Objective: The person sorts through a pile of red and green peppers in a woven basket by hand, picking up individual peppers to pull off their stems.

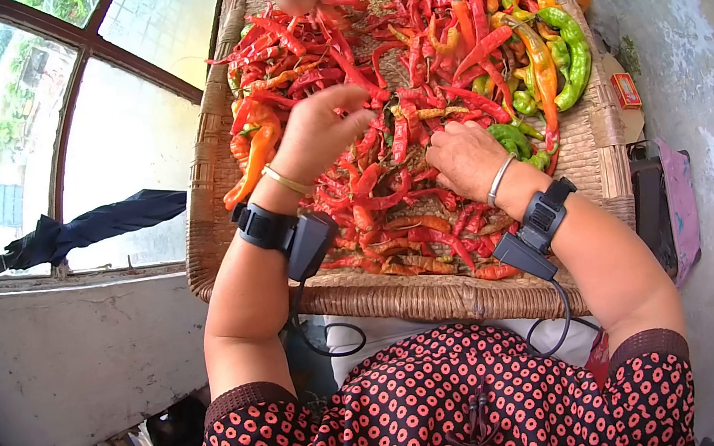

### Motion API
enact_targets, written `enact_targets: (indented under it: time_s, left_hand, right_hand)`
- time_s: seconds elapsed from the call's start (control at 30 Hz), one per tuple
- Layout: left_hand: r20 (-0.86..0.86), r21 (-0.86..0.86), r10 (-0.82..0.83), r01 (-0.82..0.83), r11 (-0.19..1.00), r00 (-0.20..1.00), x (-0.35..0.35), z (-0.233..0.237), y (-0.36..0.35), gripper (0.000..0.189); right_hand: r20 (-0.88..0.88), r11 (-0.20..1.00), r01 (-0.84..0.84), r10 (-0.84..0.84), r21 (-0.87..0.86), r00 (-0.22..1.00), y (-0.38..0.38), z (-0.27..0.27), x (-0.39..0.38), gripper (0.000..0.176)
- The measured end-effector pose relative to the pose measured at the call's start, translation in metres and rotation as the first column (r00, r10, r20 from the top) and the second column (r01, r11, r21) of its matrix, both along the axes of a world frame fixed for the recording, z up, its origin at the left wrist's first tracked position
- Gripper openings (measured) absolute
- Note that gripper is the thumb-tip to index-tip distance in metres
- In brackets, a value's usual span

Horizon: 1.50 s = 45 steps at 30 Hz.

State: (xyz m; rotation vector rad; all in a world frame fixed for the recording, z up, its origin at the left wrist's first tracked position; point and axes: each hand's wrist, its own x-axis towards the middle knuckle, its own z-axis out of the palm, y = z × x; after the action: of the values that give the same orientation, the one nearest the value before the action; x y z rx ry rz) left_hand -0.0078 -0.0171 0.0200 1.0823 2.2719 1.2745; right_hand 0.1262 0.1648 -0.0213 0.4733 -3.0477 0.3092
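The left hand (320,131) pinches light, limp chillies (389,190), best taken by their stems; the right hand (466,159) rests on them, grip unclear.

Both arms reach forward, elbows bent. Left forearm (245,304) angles up and to the right. Left hand (320,131) is lifted with the wrist cocked, fingers curled inward, tips bunched; grip unclear. Right forearm (607,259) angles up and to the left. Right hand (463,159) sits lower, palm down, knuckles up, fingers tucked under; grip hidden. Left wrist wears a thin bangle (286,180) and a black band (265,227) with a cabled box; right wrist the same. Hands near each other, not touching.
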Motion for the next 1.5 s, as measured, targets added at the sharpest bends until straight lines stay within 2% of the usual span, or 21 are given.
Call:
enact_targets:
  time_s: [0.1, 0.17, 0.23, 0.3, 0.37, 0.43, 0.47, 0.53, 0.63, 0.73, 0.83, 0.97, 1.03, 1.07, 1.1, 1.13, 1.17, 1.23, 1.3, 1.43, 1.5]
  left_hand:
    - [0.148, -0.090, -0.200, 0.215, 0.972, 0.969, 0.017, 0.002, 0.006, 0.018]
    - [0.091, -0.105, -0.215, 0.224, 0.969, 0.972, 0.025, 0.003, 0.010, 0.019]
    - [0.336, 0.033, -0.207, 0.209, 0.977, 0.919, 0.026, -0.002, 0.011, 0.022]
    - [0.452, 0.062, -0.237, 0.235, 0.970, 0.860, 0.024, 0.002, 0.009, 0.024]
    - [0.611, 0.030, -0.279, 0.330, 0.943, 0.741, 0.025, 0.013, 0.007, 0.023]
    - [0.574, 0.087, -0.309, 0.318, 0.944, 0.759, 0.030, 0.013, 0.010, 0.023]
    - [0.534, 0.147, -0.334, 0.304, 0.941, 0.776, 0.032, 0.013, 0.010, 0.024]
    - [0.552, 0.194, -0.322, 0.257, 0.947, 0.769, 0.031, 0.008, 0.011, 0.023]
    - [0.520, 0.221, -0.288, 0.199, 0.955, 0.804, 0.033, 0.005, 0.012, 0.023]
    - [0.444, 0.132, -0.241, 0.203, 0.970, 0.863, 0.032, 0.008, 0.012, 0.021]
    - [0.385, -0.037, -0.104, 0.128, 0.991, 0.917, 0.025, 0.022, 0.008, 0.017]
    - [0.466, 0.075, 0.077, -0.126, 0.989, 0.881, 0.000, 0.017, -0.001, 0.020]
    - [0.385, 0.150, 0.087, -0.155, 0.976, 0.919, -0.003, 0.016, -0.001, 0.026]
    - [0.046, 0.103, 0.111, -0.115, 0.988, 0.993, -0.005, 0.012, 0.000, 0.029]
    - [-0.299, 0.044, 0.102, -0.093, 0.995, 0.949, -0.004, 0.010, 0.002, 0.033]
    - [-0.216, 0.089, 0.034, -0.015, 0.996, 0.976, 0.002, 0.008, 0.005, 0.036]
    - [0.073, 0.094, -0.063, 0.057, 0.994, 0.995, 0.013, 0.006, 0.006, 0.035]
    - [0.199, 0.035, -0.282, 0.281, 0.959, 0.938, 0.030, 0.014, 0.011, 0.035]
    - [0.158, -0.006, -0.392, 0.397, 0.918, 0.907, 0.042, 0.017, 0.017, 0.031]
    - [0.335, -0.186, -0.359, 0.434, 0.881, 0.871, 0.041, 0.015, 0.016, 0.023]
    - [0.284, -0.224, -0.389, 0.455, 0.862, 0.877, 0.035, 0.020, 0.012, 0.018]
  right_hand:
    - [-0.024, 0.993, -0.003, 0.000, -0.120, 1.000, 0.006, 0.008, -0.001, 0.013]
    - [-0.045, 0.984, -0.008, 0.000, -0.176, 0.999, 0.012, 0.017, -0.004, 0.013]
    - [-0.067, 0.973, -0.015, -0.001, -0.232, 0.998, 0.015, 0.029, -0.006, 0.013]
    - [0.126, 0.893, 0.100, -0.050, -0.439, 0.991, 0.016, 0.042, -0.005, 0.015]
    - [0.243, 0.860, 0.177, -0.064, -0.478, 0.968, 0.015, 0.056, -0.005, 0.013]
    - [0.409, 0.672, 0.292, 0.017, -0.680, 0.912, 0.015, 0.058, -0.005, 0.012]
    - [0.410, 0.670, 0.295, 0.016, -0.681, 0.912, 0.014, 0.054, -0.005, 0.012]
    - [0.389, 0.400, 0.332, 0.068, -0.854, 0.919, 0.012, 0.045, -0.007, 0.015]
    - [0.494, 0.306, 0.445, 0.103, -0.842, 0.864, 0.013, 0.052, -0.006, 0.014]
    - [0.601, 0.403, 0.515, 0.117, -0.757, 0.791, 0.012, 0.062, -0.004, 0.014]
    - [0.614, 0.402, 0.524, 0.132, -0.751, 0.778, 0.015, 0.060, -0.004, 0.019]
    - [0.659, 0.448, 0.554, 0.113, -0.702, 0.744, 0.022, 0.055, -0.007, 0.022]
    - [0.622, 0.499, 0.484, 0.152, -0.720, 0.768, 0.024, 0.044, -0.010, 0.024]
    - [0.621, 0.498, 0.483, 0.153, -0.720, 0.769, 0.024, 0.043, -0.009, 0.024]
    - [0.641, 0.476, 0.510, 0.163, -0.717, 0.750, 0.023, 0.047, -0.008, 0.023]
    - [0.660, 0.453, 0.536, 0.173, -0.712, 0.731, 0.022, 0.051, -0.006, 0.023]
    - [0.662, 0.453, 0.538, 0.173, -0.711, 0.730, 0.020, 0.054, -0.005, 0.023]
    - [0.627, 0.429, 0.502, 0.223, -0.751, 0.747, 0.017, 0.058, -0.004, 0.021]
    - [0.629, 0.399, 0.514, 0.247, -0.759, 0.737, 0.015, 0.059, -0.003, 0.018]
    - [0.655, 0.393, 0.544, 0.252, -0.742, 0.712, 0.011, 0.055, -0.003, 0.016]
    - [0.604, 0.366, 0.505, 0.238, -0.782, 0.761, 0.013, 0.042, -0.006, 0.017]
